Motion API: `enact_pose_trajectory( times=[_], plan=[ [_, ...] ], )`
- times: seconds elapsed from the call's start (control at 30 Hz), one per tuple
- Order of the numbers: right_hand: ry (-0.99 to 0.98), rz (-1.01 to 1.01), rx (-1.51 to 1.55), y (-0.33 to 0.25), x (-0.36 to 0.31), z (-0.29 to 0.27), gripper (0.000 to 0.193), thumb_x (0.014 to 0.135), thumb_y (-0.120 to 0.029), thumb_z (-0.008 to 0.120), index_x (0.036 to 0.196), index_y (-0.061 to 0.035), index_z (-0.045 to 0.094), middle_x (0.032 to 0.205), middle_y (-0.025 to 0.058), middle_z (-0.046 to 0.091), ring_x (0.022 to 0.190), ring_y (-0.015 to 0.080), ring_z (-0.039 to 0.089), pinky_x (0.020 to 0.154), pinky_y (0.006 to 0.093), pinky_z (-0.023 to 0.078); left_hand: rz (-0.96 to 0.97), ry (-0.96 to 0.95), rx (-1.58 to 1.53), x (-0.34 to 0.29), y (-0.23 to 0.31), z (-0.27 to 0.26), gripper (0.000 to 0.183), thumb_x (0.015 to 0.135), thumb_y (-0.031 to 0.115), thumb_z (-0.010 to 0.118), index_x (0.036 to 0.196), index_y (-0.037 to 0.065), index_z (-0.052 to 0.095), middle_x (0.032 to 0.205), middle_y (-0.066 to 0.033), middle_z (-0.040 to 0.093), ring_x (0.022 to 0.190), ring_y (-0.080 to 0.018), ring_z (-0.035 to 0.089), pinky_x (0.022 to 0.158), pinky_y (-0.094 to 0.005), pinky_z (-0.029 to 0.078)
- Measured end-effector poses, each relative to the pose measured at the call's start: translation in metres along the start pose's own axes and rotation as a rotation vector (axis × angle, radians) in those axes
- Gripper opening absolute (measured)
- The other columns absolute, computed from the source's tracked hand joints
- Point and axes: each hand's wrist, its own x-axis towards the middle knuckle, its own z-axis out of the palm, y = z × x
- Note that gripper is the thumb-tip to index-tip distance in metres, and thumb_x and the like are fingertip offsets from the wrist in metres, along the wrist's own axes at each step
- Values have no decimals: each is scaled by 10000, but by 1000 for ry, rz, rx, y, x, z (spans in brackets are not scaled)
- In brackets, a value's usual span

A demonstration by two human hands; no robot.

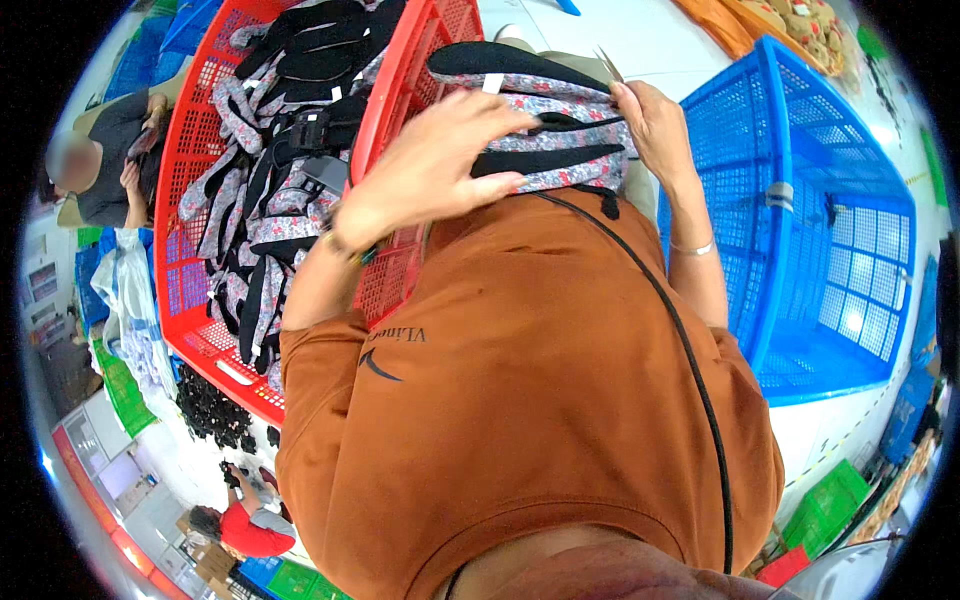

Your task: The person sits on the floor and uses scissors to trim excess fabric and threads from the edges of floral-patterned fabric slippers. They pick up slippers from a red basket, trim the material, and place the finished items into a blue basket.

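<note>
A floral fabric piece (570, 105) with black panels and a small white tag lies across my lap. My left hand (435, 160) reaches over its left side, thumb and fingers apart, resting on or just above the cloth. At the right edge of the cloth is my right hand (655, 130), closed around what look like small pointed metal snips (608, 66). Their tips point up and away from me; the handle is hidden in the fingers. A black cord end (610, 206) hangs at the cloth's near edge.
On my left, a red plastic crate (190, 200) holds several similar floral and black pieces (290, 190). A blue mesh crate (775, 210) stands on my right. Black parts (212, 410) lie on the floor at left. Two other people sit working farther off at left.
</note>
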Motion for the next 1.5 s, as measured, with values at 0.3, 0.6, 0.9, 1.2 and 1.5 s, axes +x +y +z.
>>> enact_pose_trajectory(
  times=[0.3,0.6,0.9,1.2,1.5],
  plan=[
    [-136,244,78,31,-5,-2,473,852,-441,539,762,19,602,656,185,574,583,284,556,552,375,427,-266,-514,-113,-14,-84,92,556,650,228,581,1168,33,531,1031,-252,580,984,-380,551,858,-419,441],
    [-309,175,358,27,-6,8,265,811,-290,650,808,-27,626,628,-20,511,591,68,402,521,229,350,-577,-339,-591,-18,-99,21,367,712,6,569,1078,-1,583,872,-18,592,798,-94,525,723,-242,432],
    [-280,-96,306,-10,11,6,510,682,-368,750,1001,-2,594,919,129,613,804,231,593,719,299,471,-369,-169,-624,-12,-94,14,375,688,27,604,1062,36,571,807,-11,548,683,-106,474,606,-252,399],
    [-653,-211,77,-42,20,6,395,639,-251,736,884,23,591,772,221,588,731,360,578,643,363,454,-249,-185,-420,13,-78,-17,375,708,-29,599,1074,5,524,995,-64,613,952,-143,566,836,-268,438],
    [-59,-141,13,-63,3,14,284,687,-248,683,816,-15,584,764,162,596,682,335,591,590,381,469,-711,442,-815,-15,-69,27,469,846,245,612,1194,-18,439,923,-121,619,845,-169,612,729,-278,501]
  ],
)
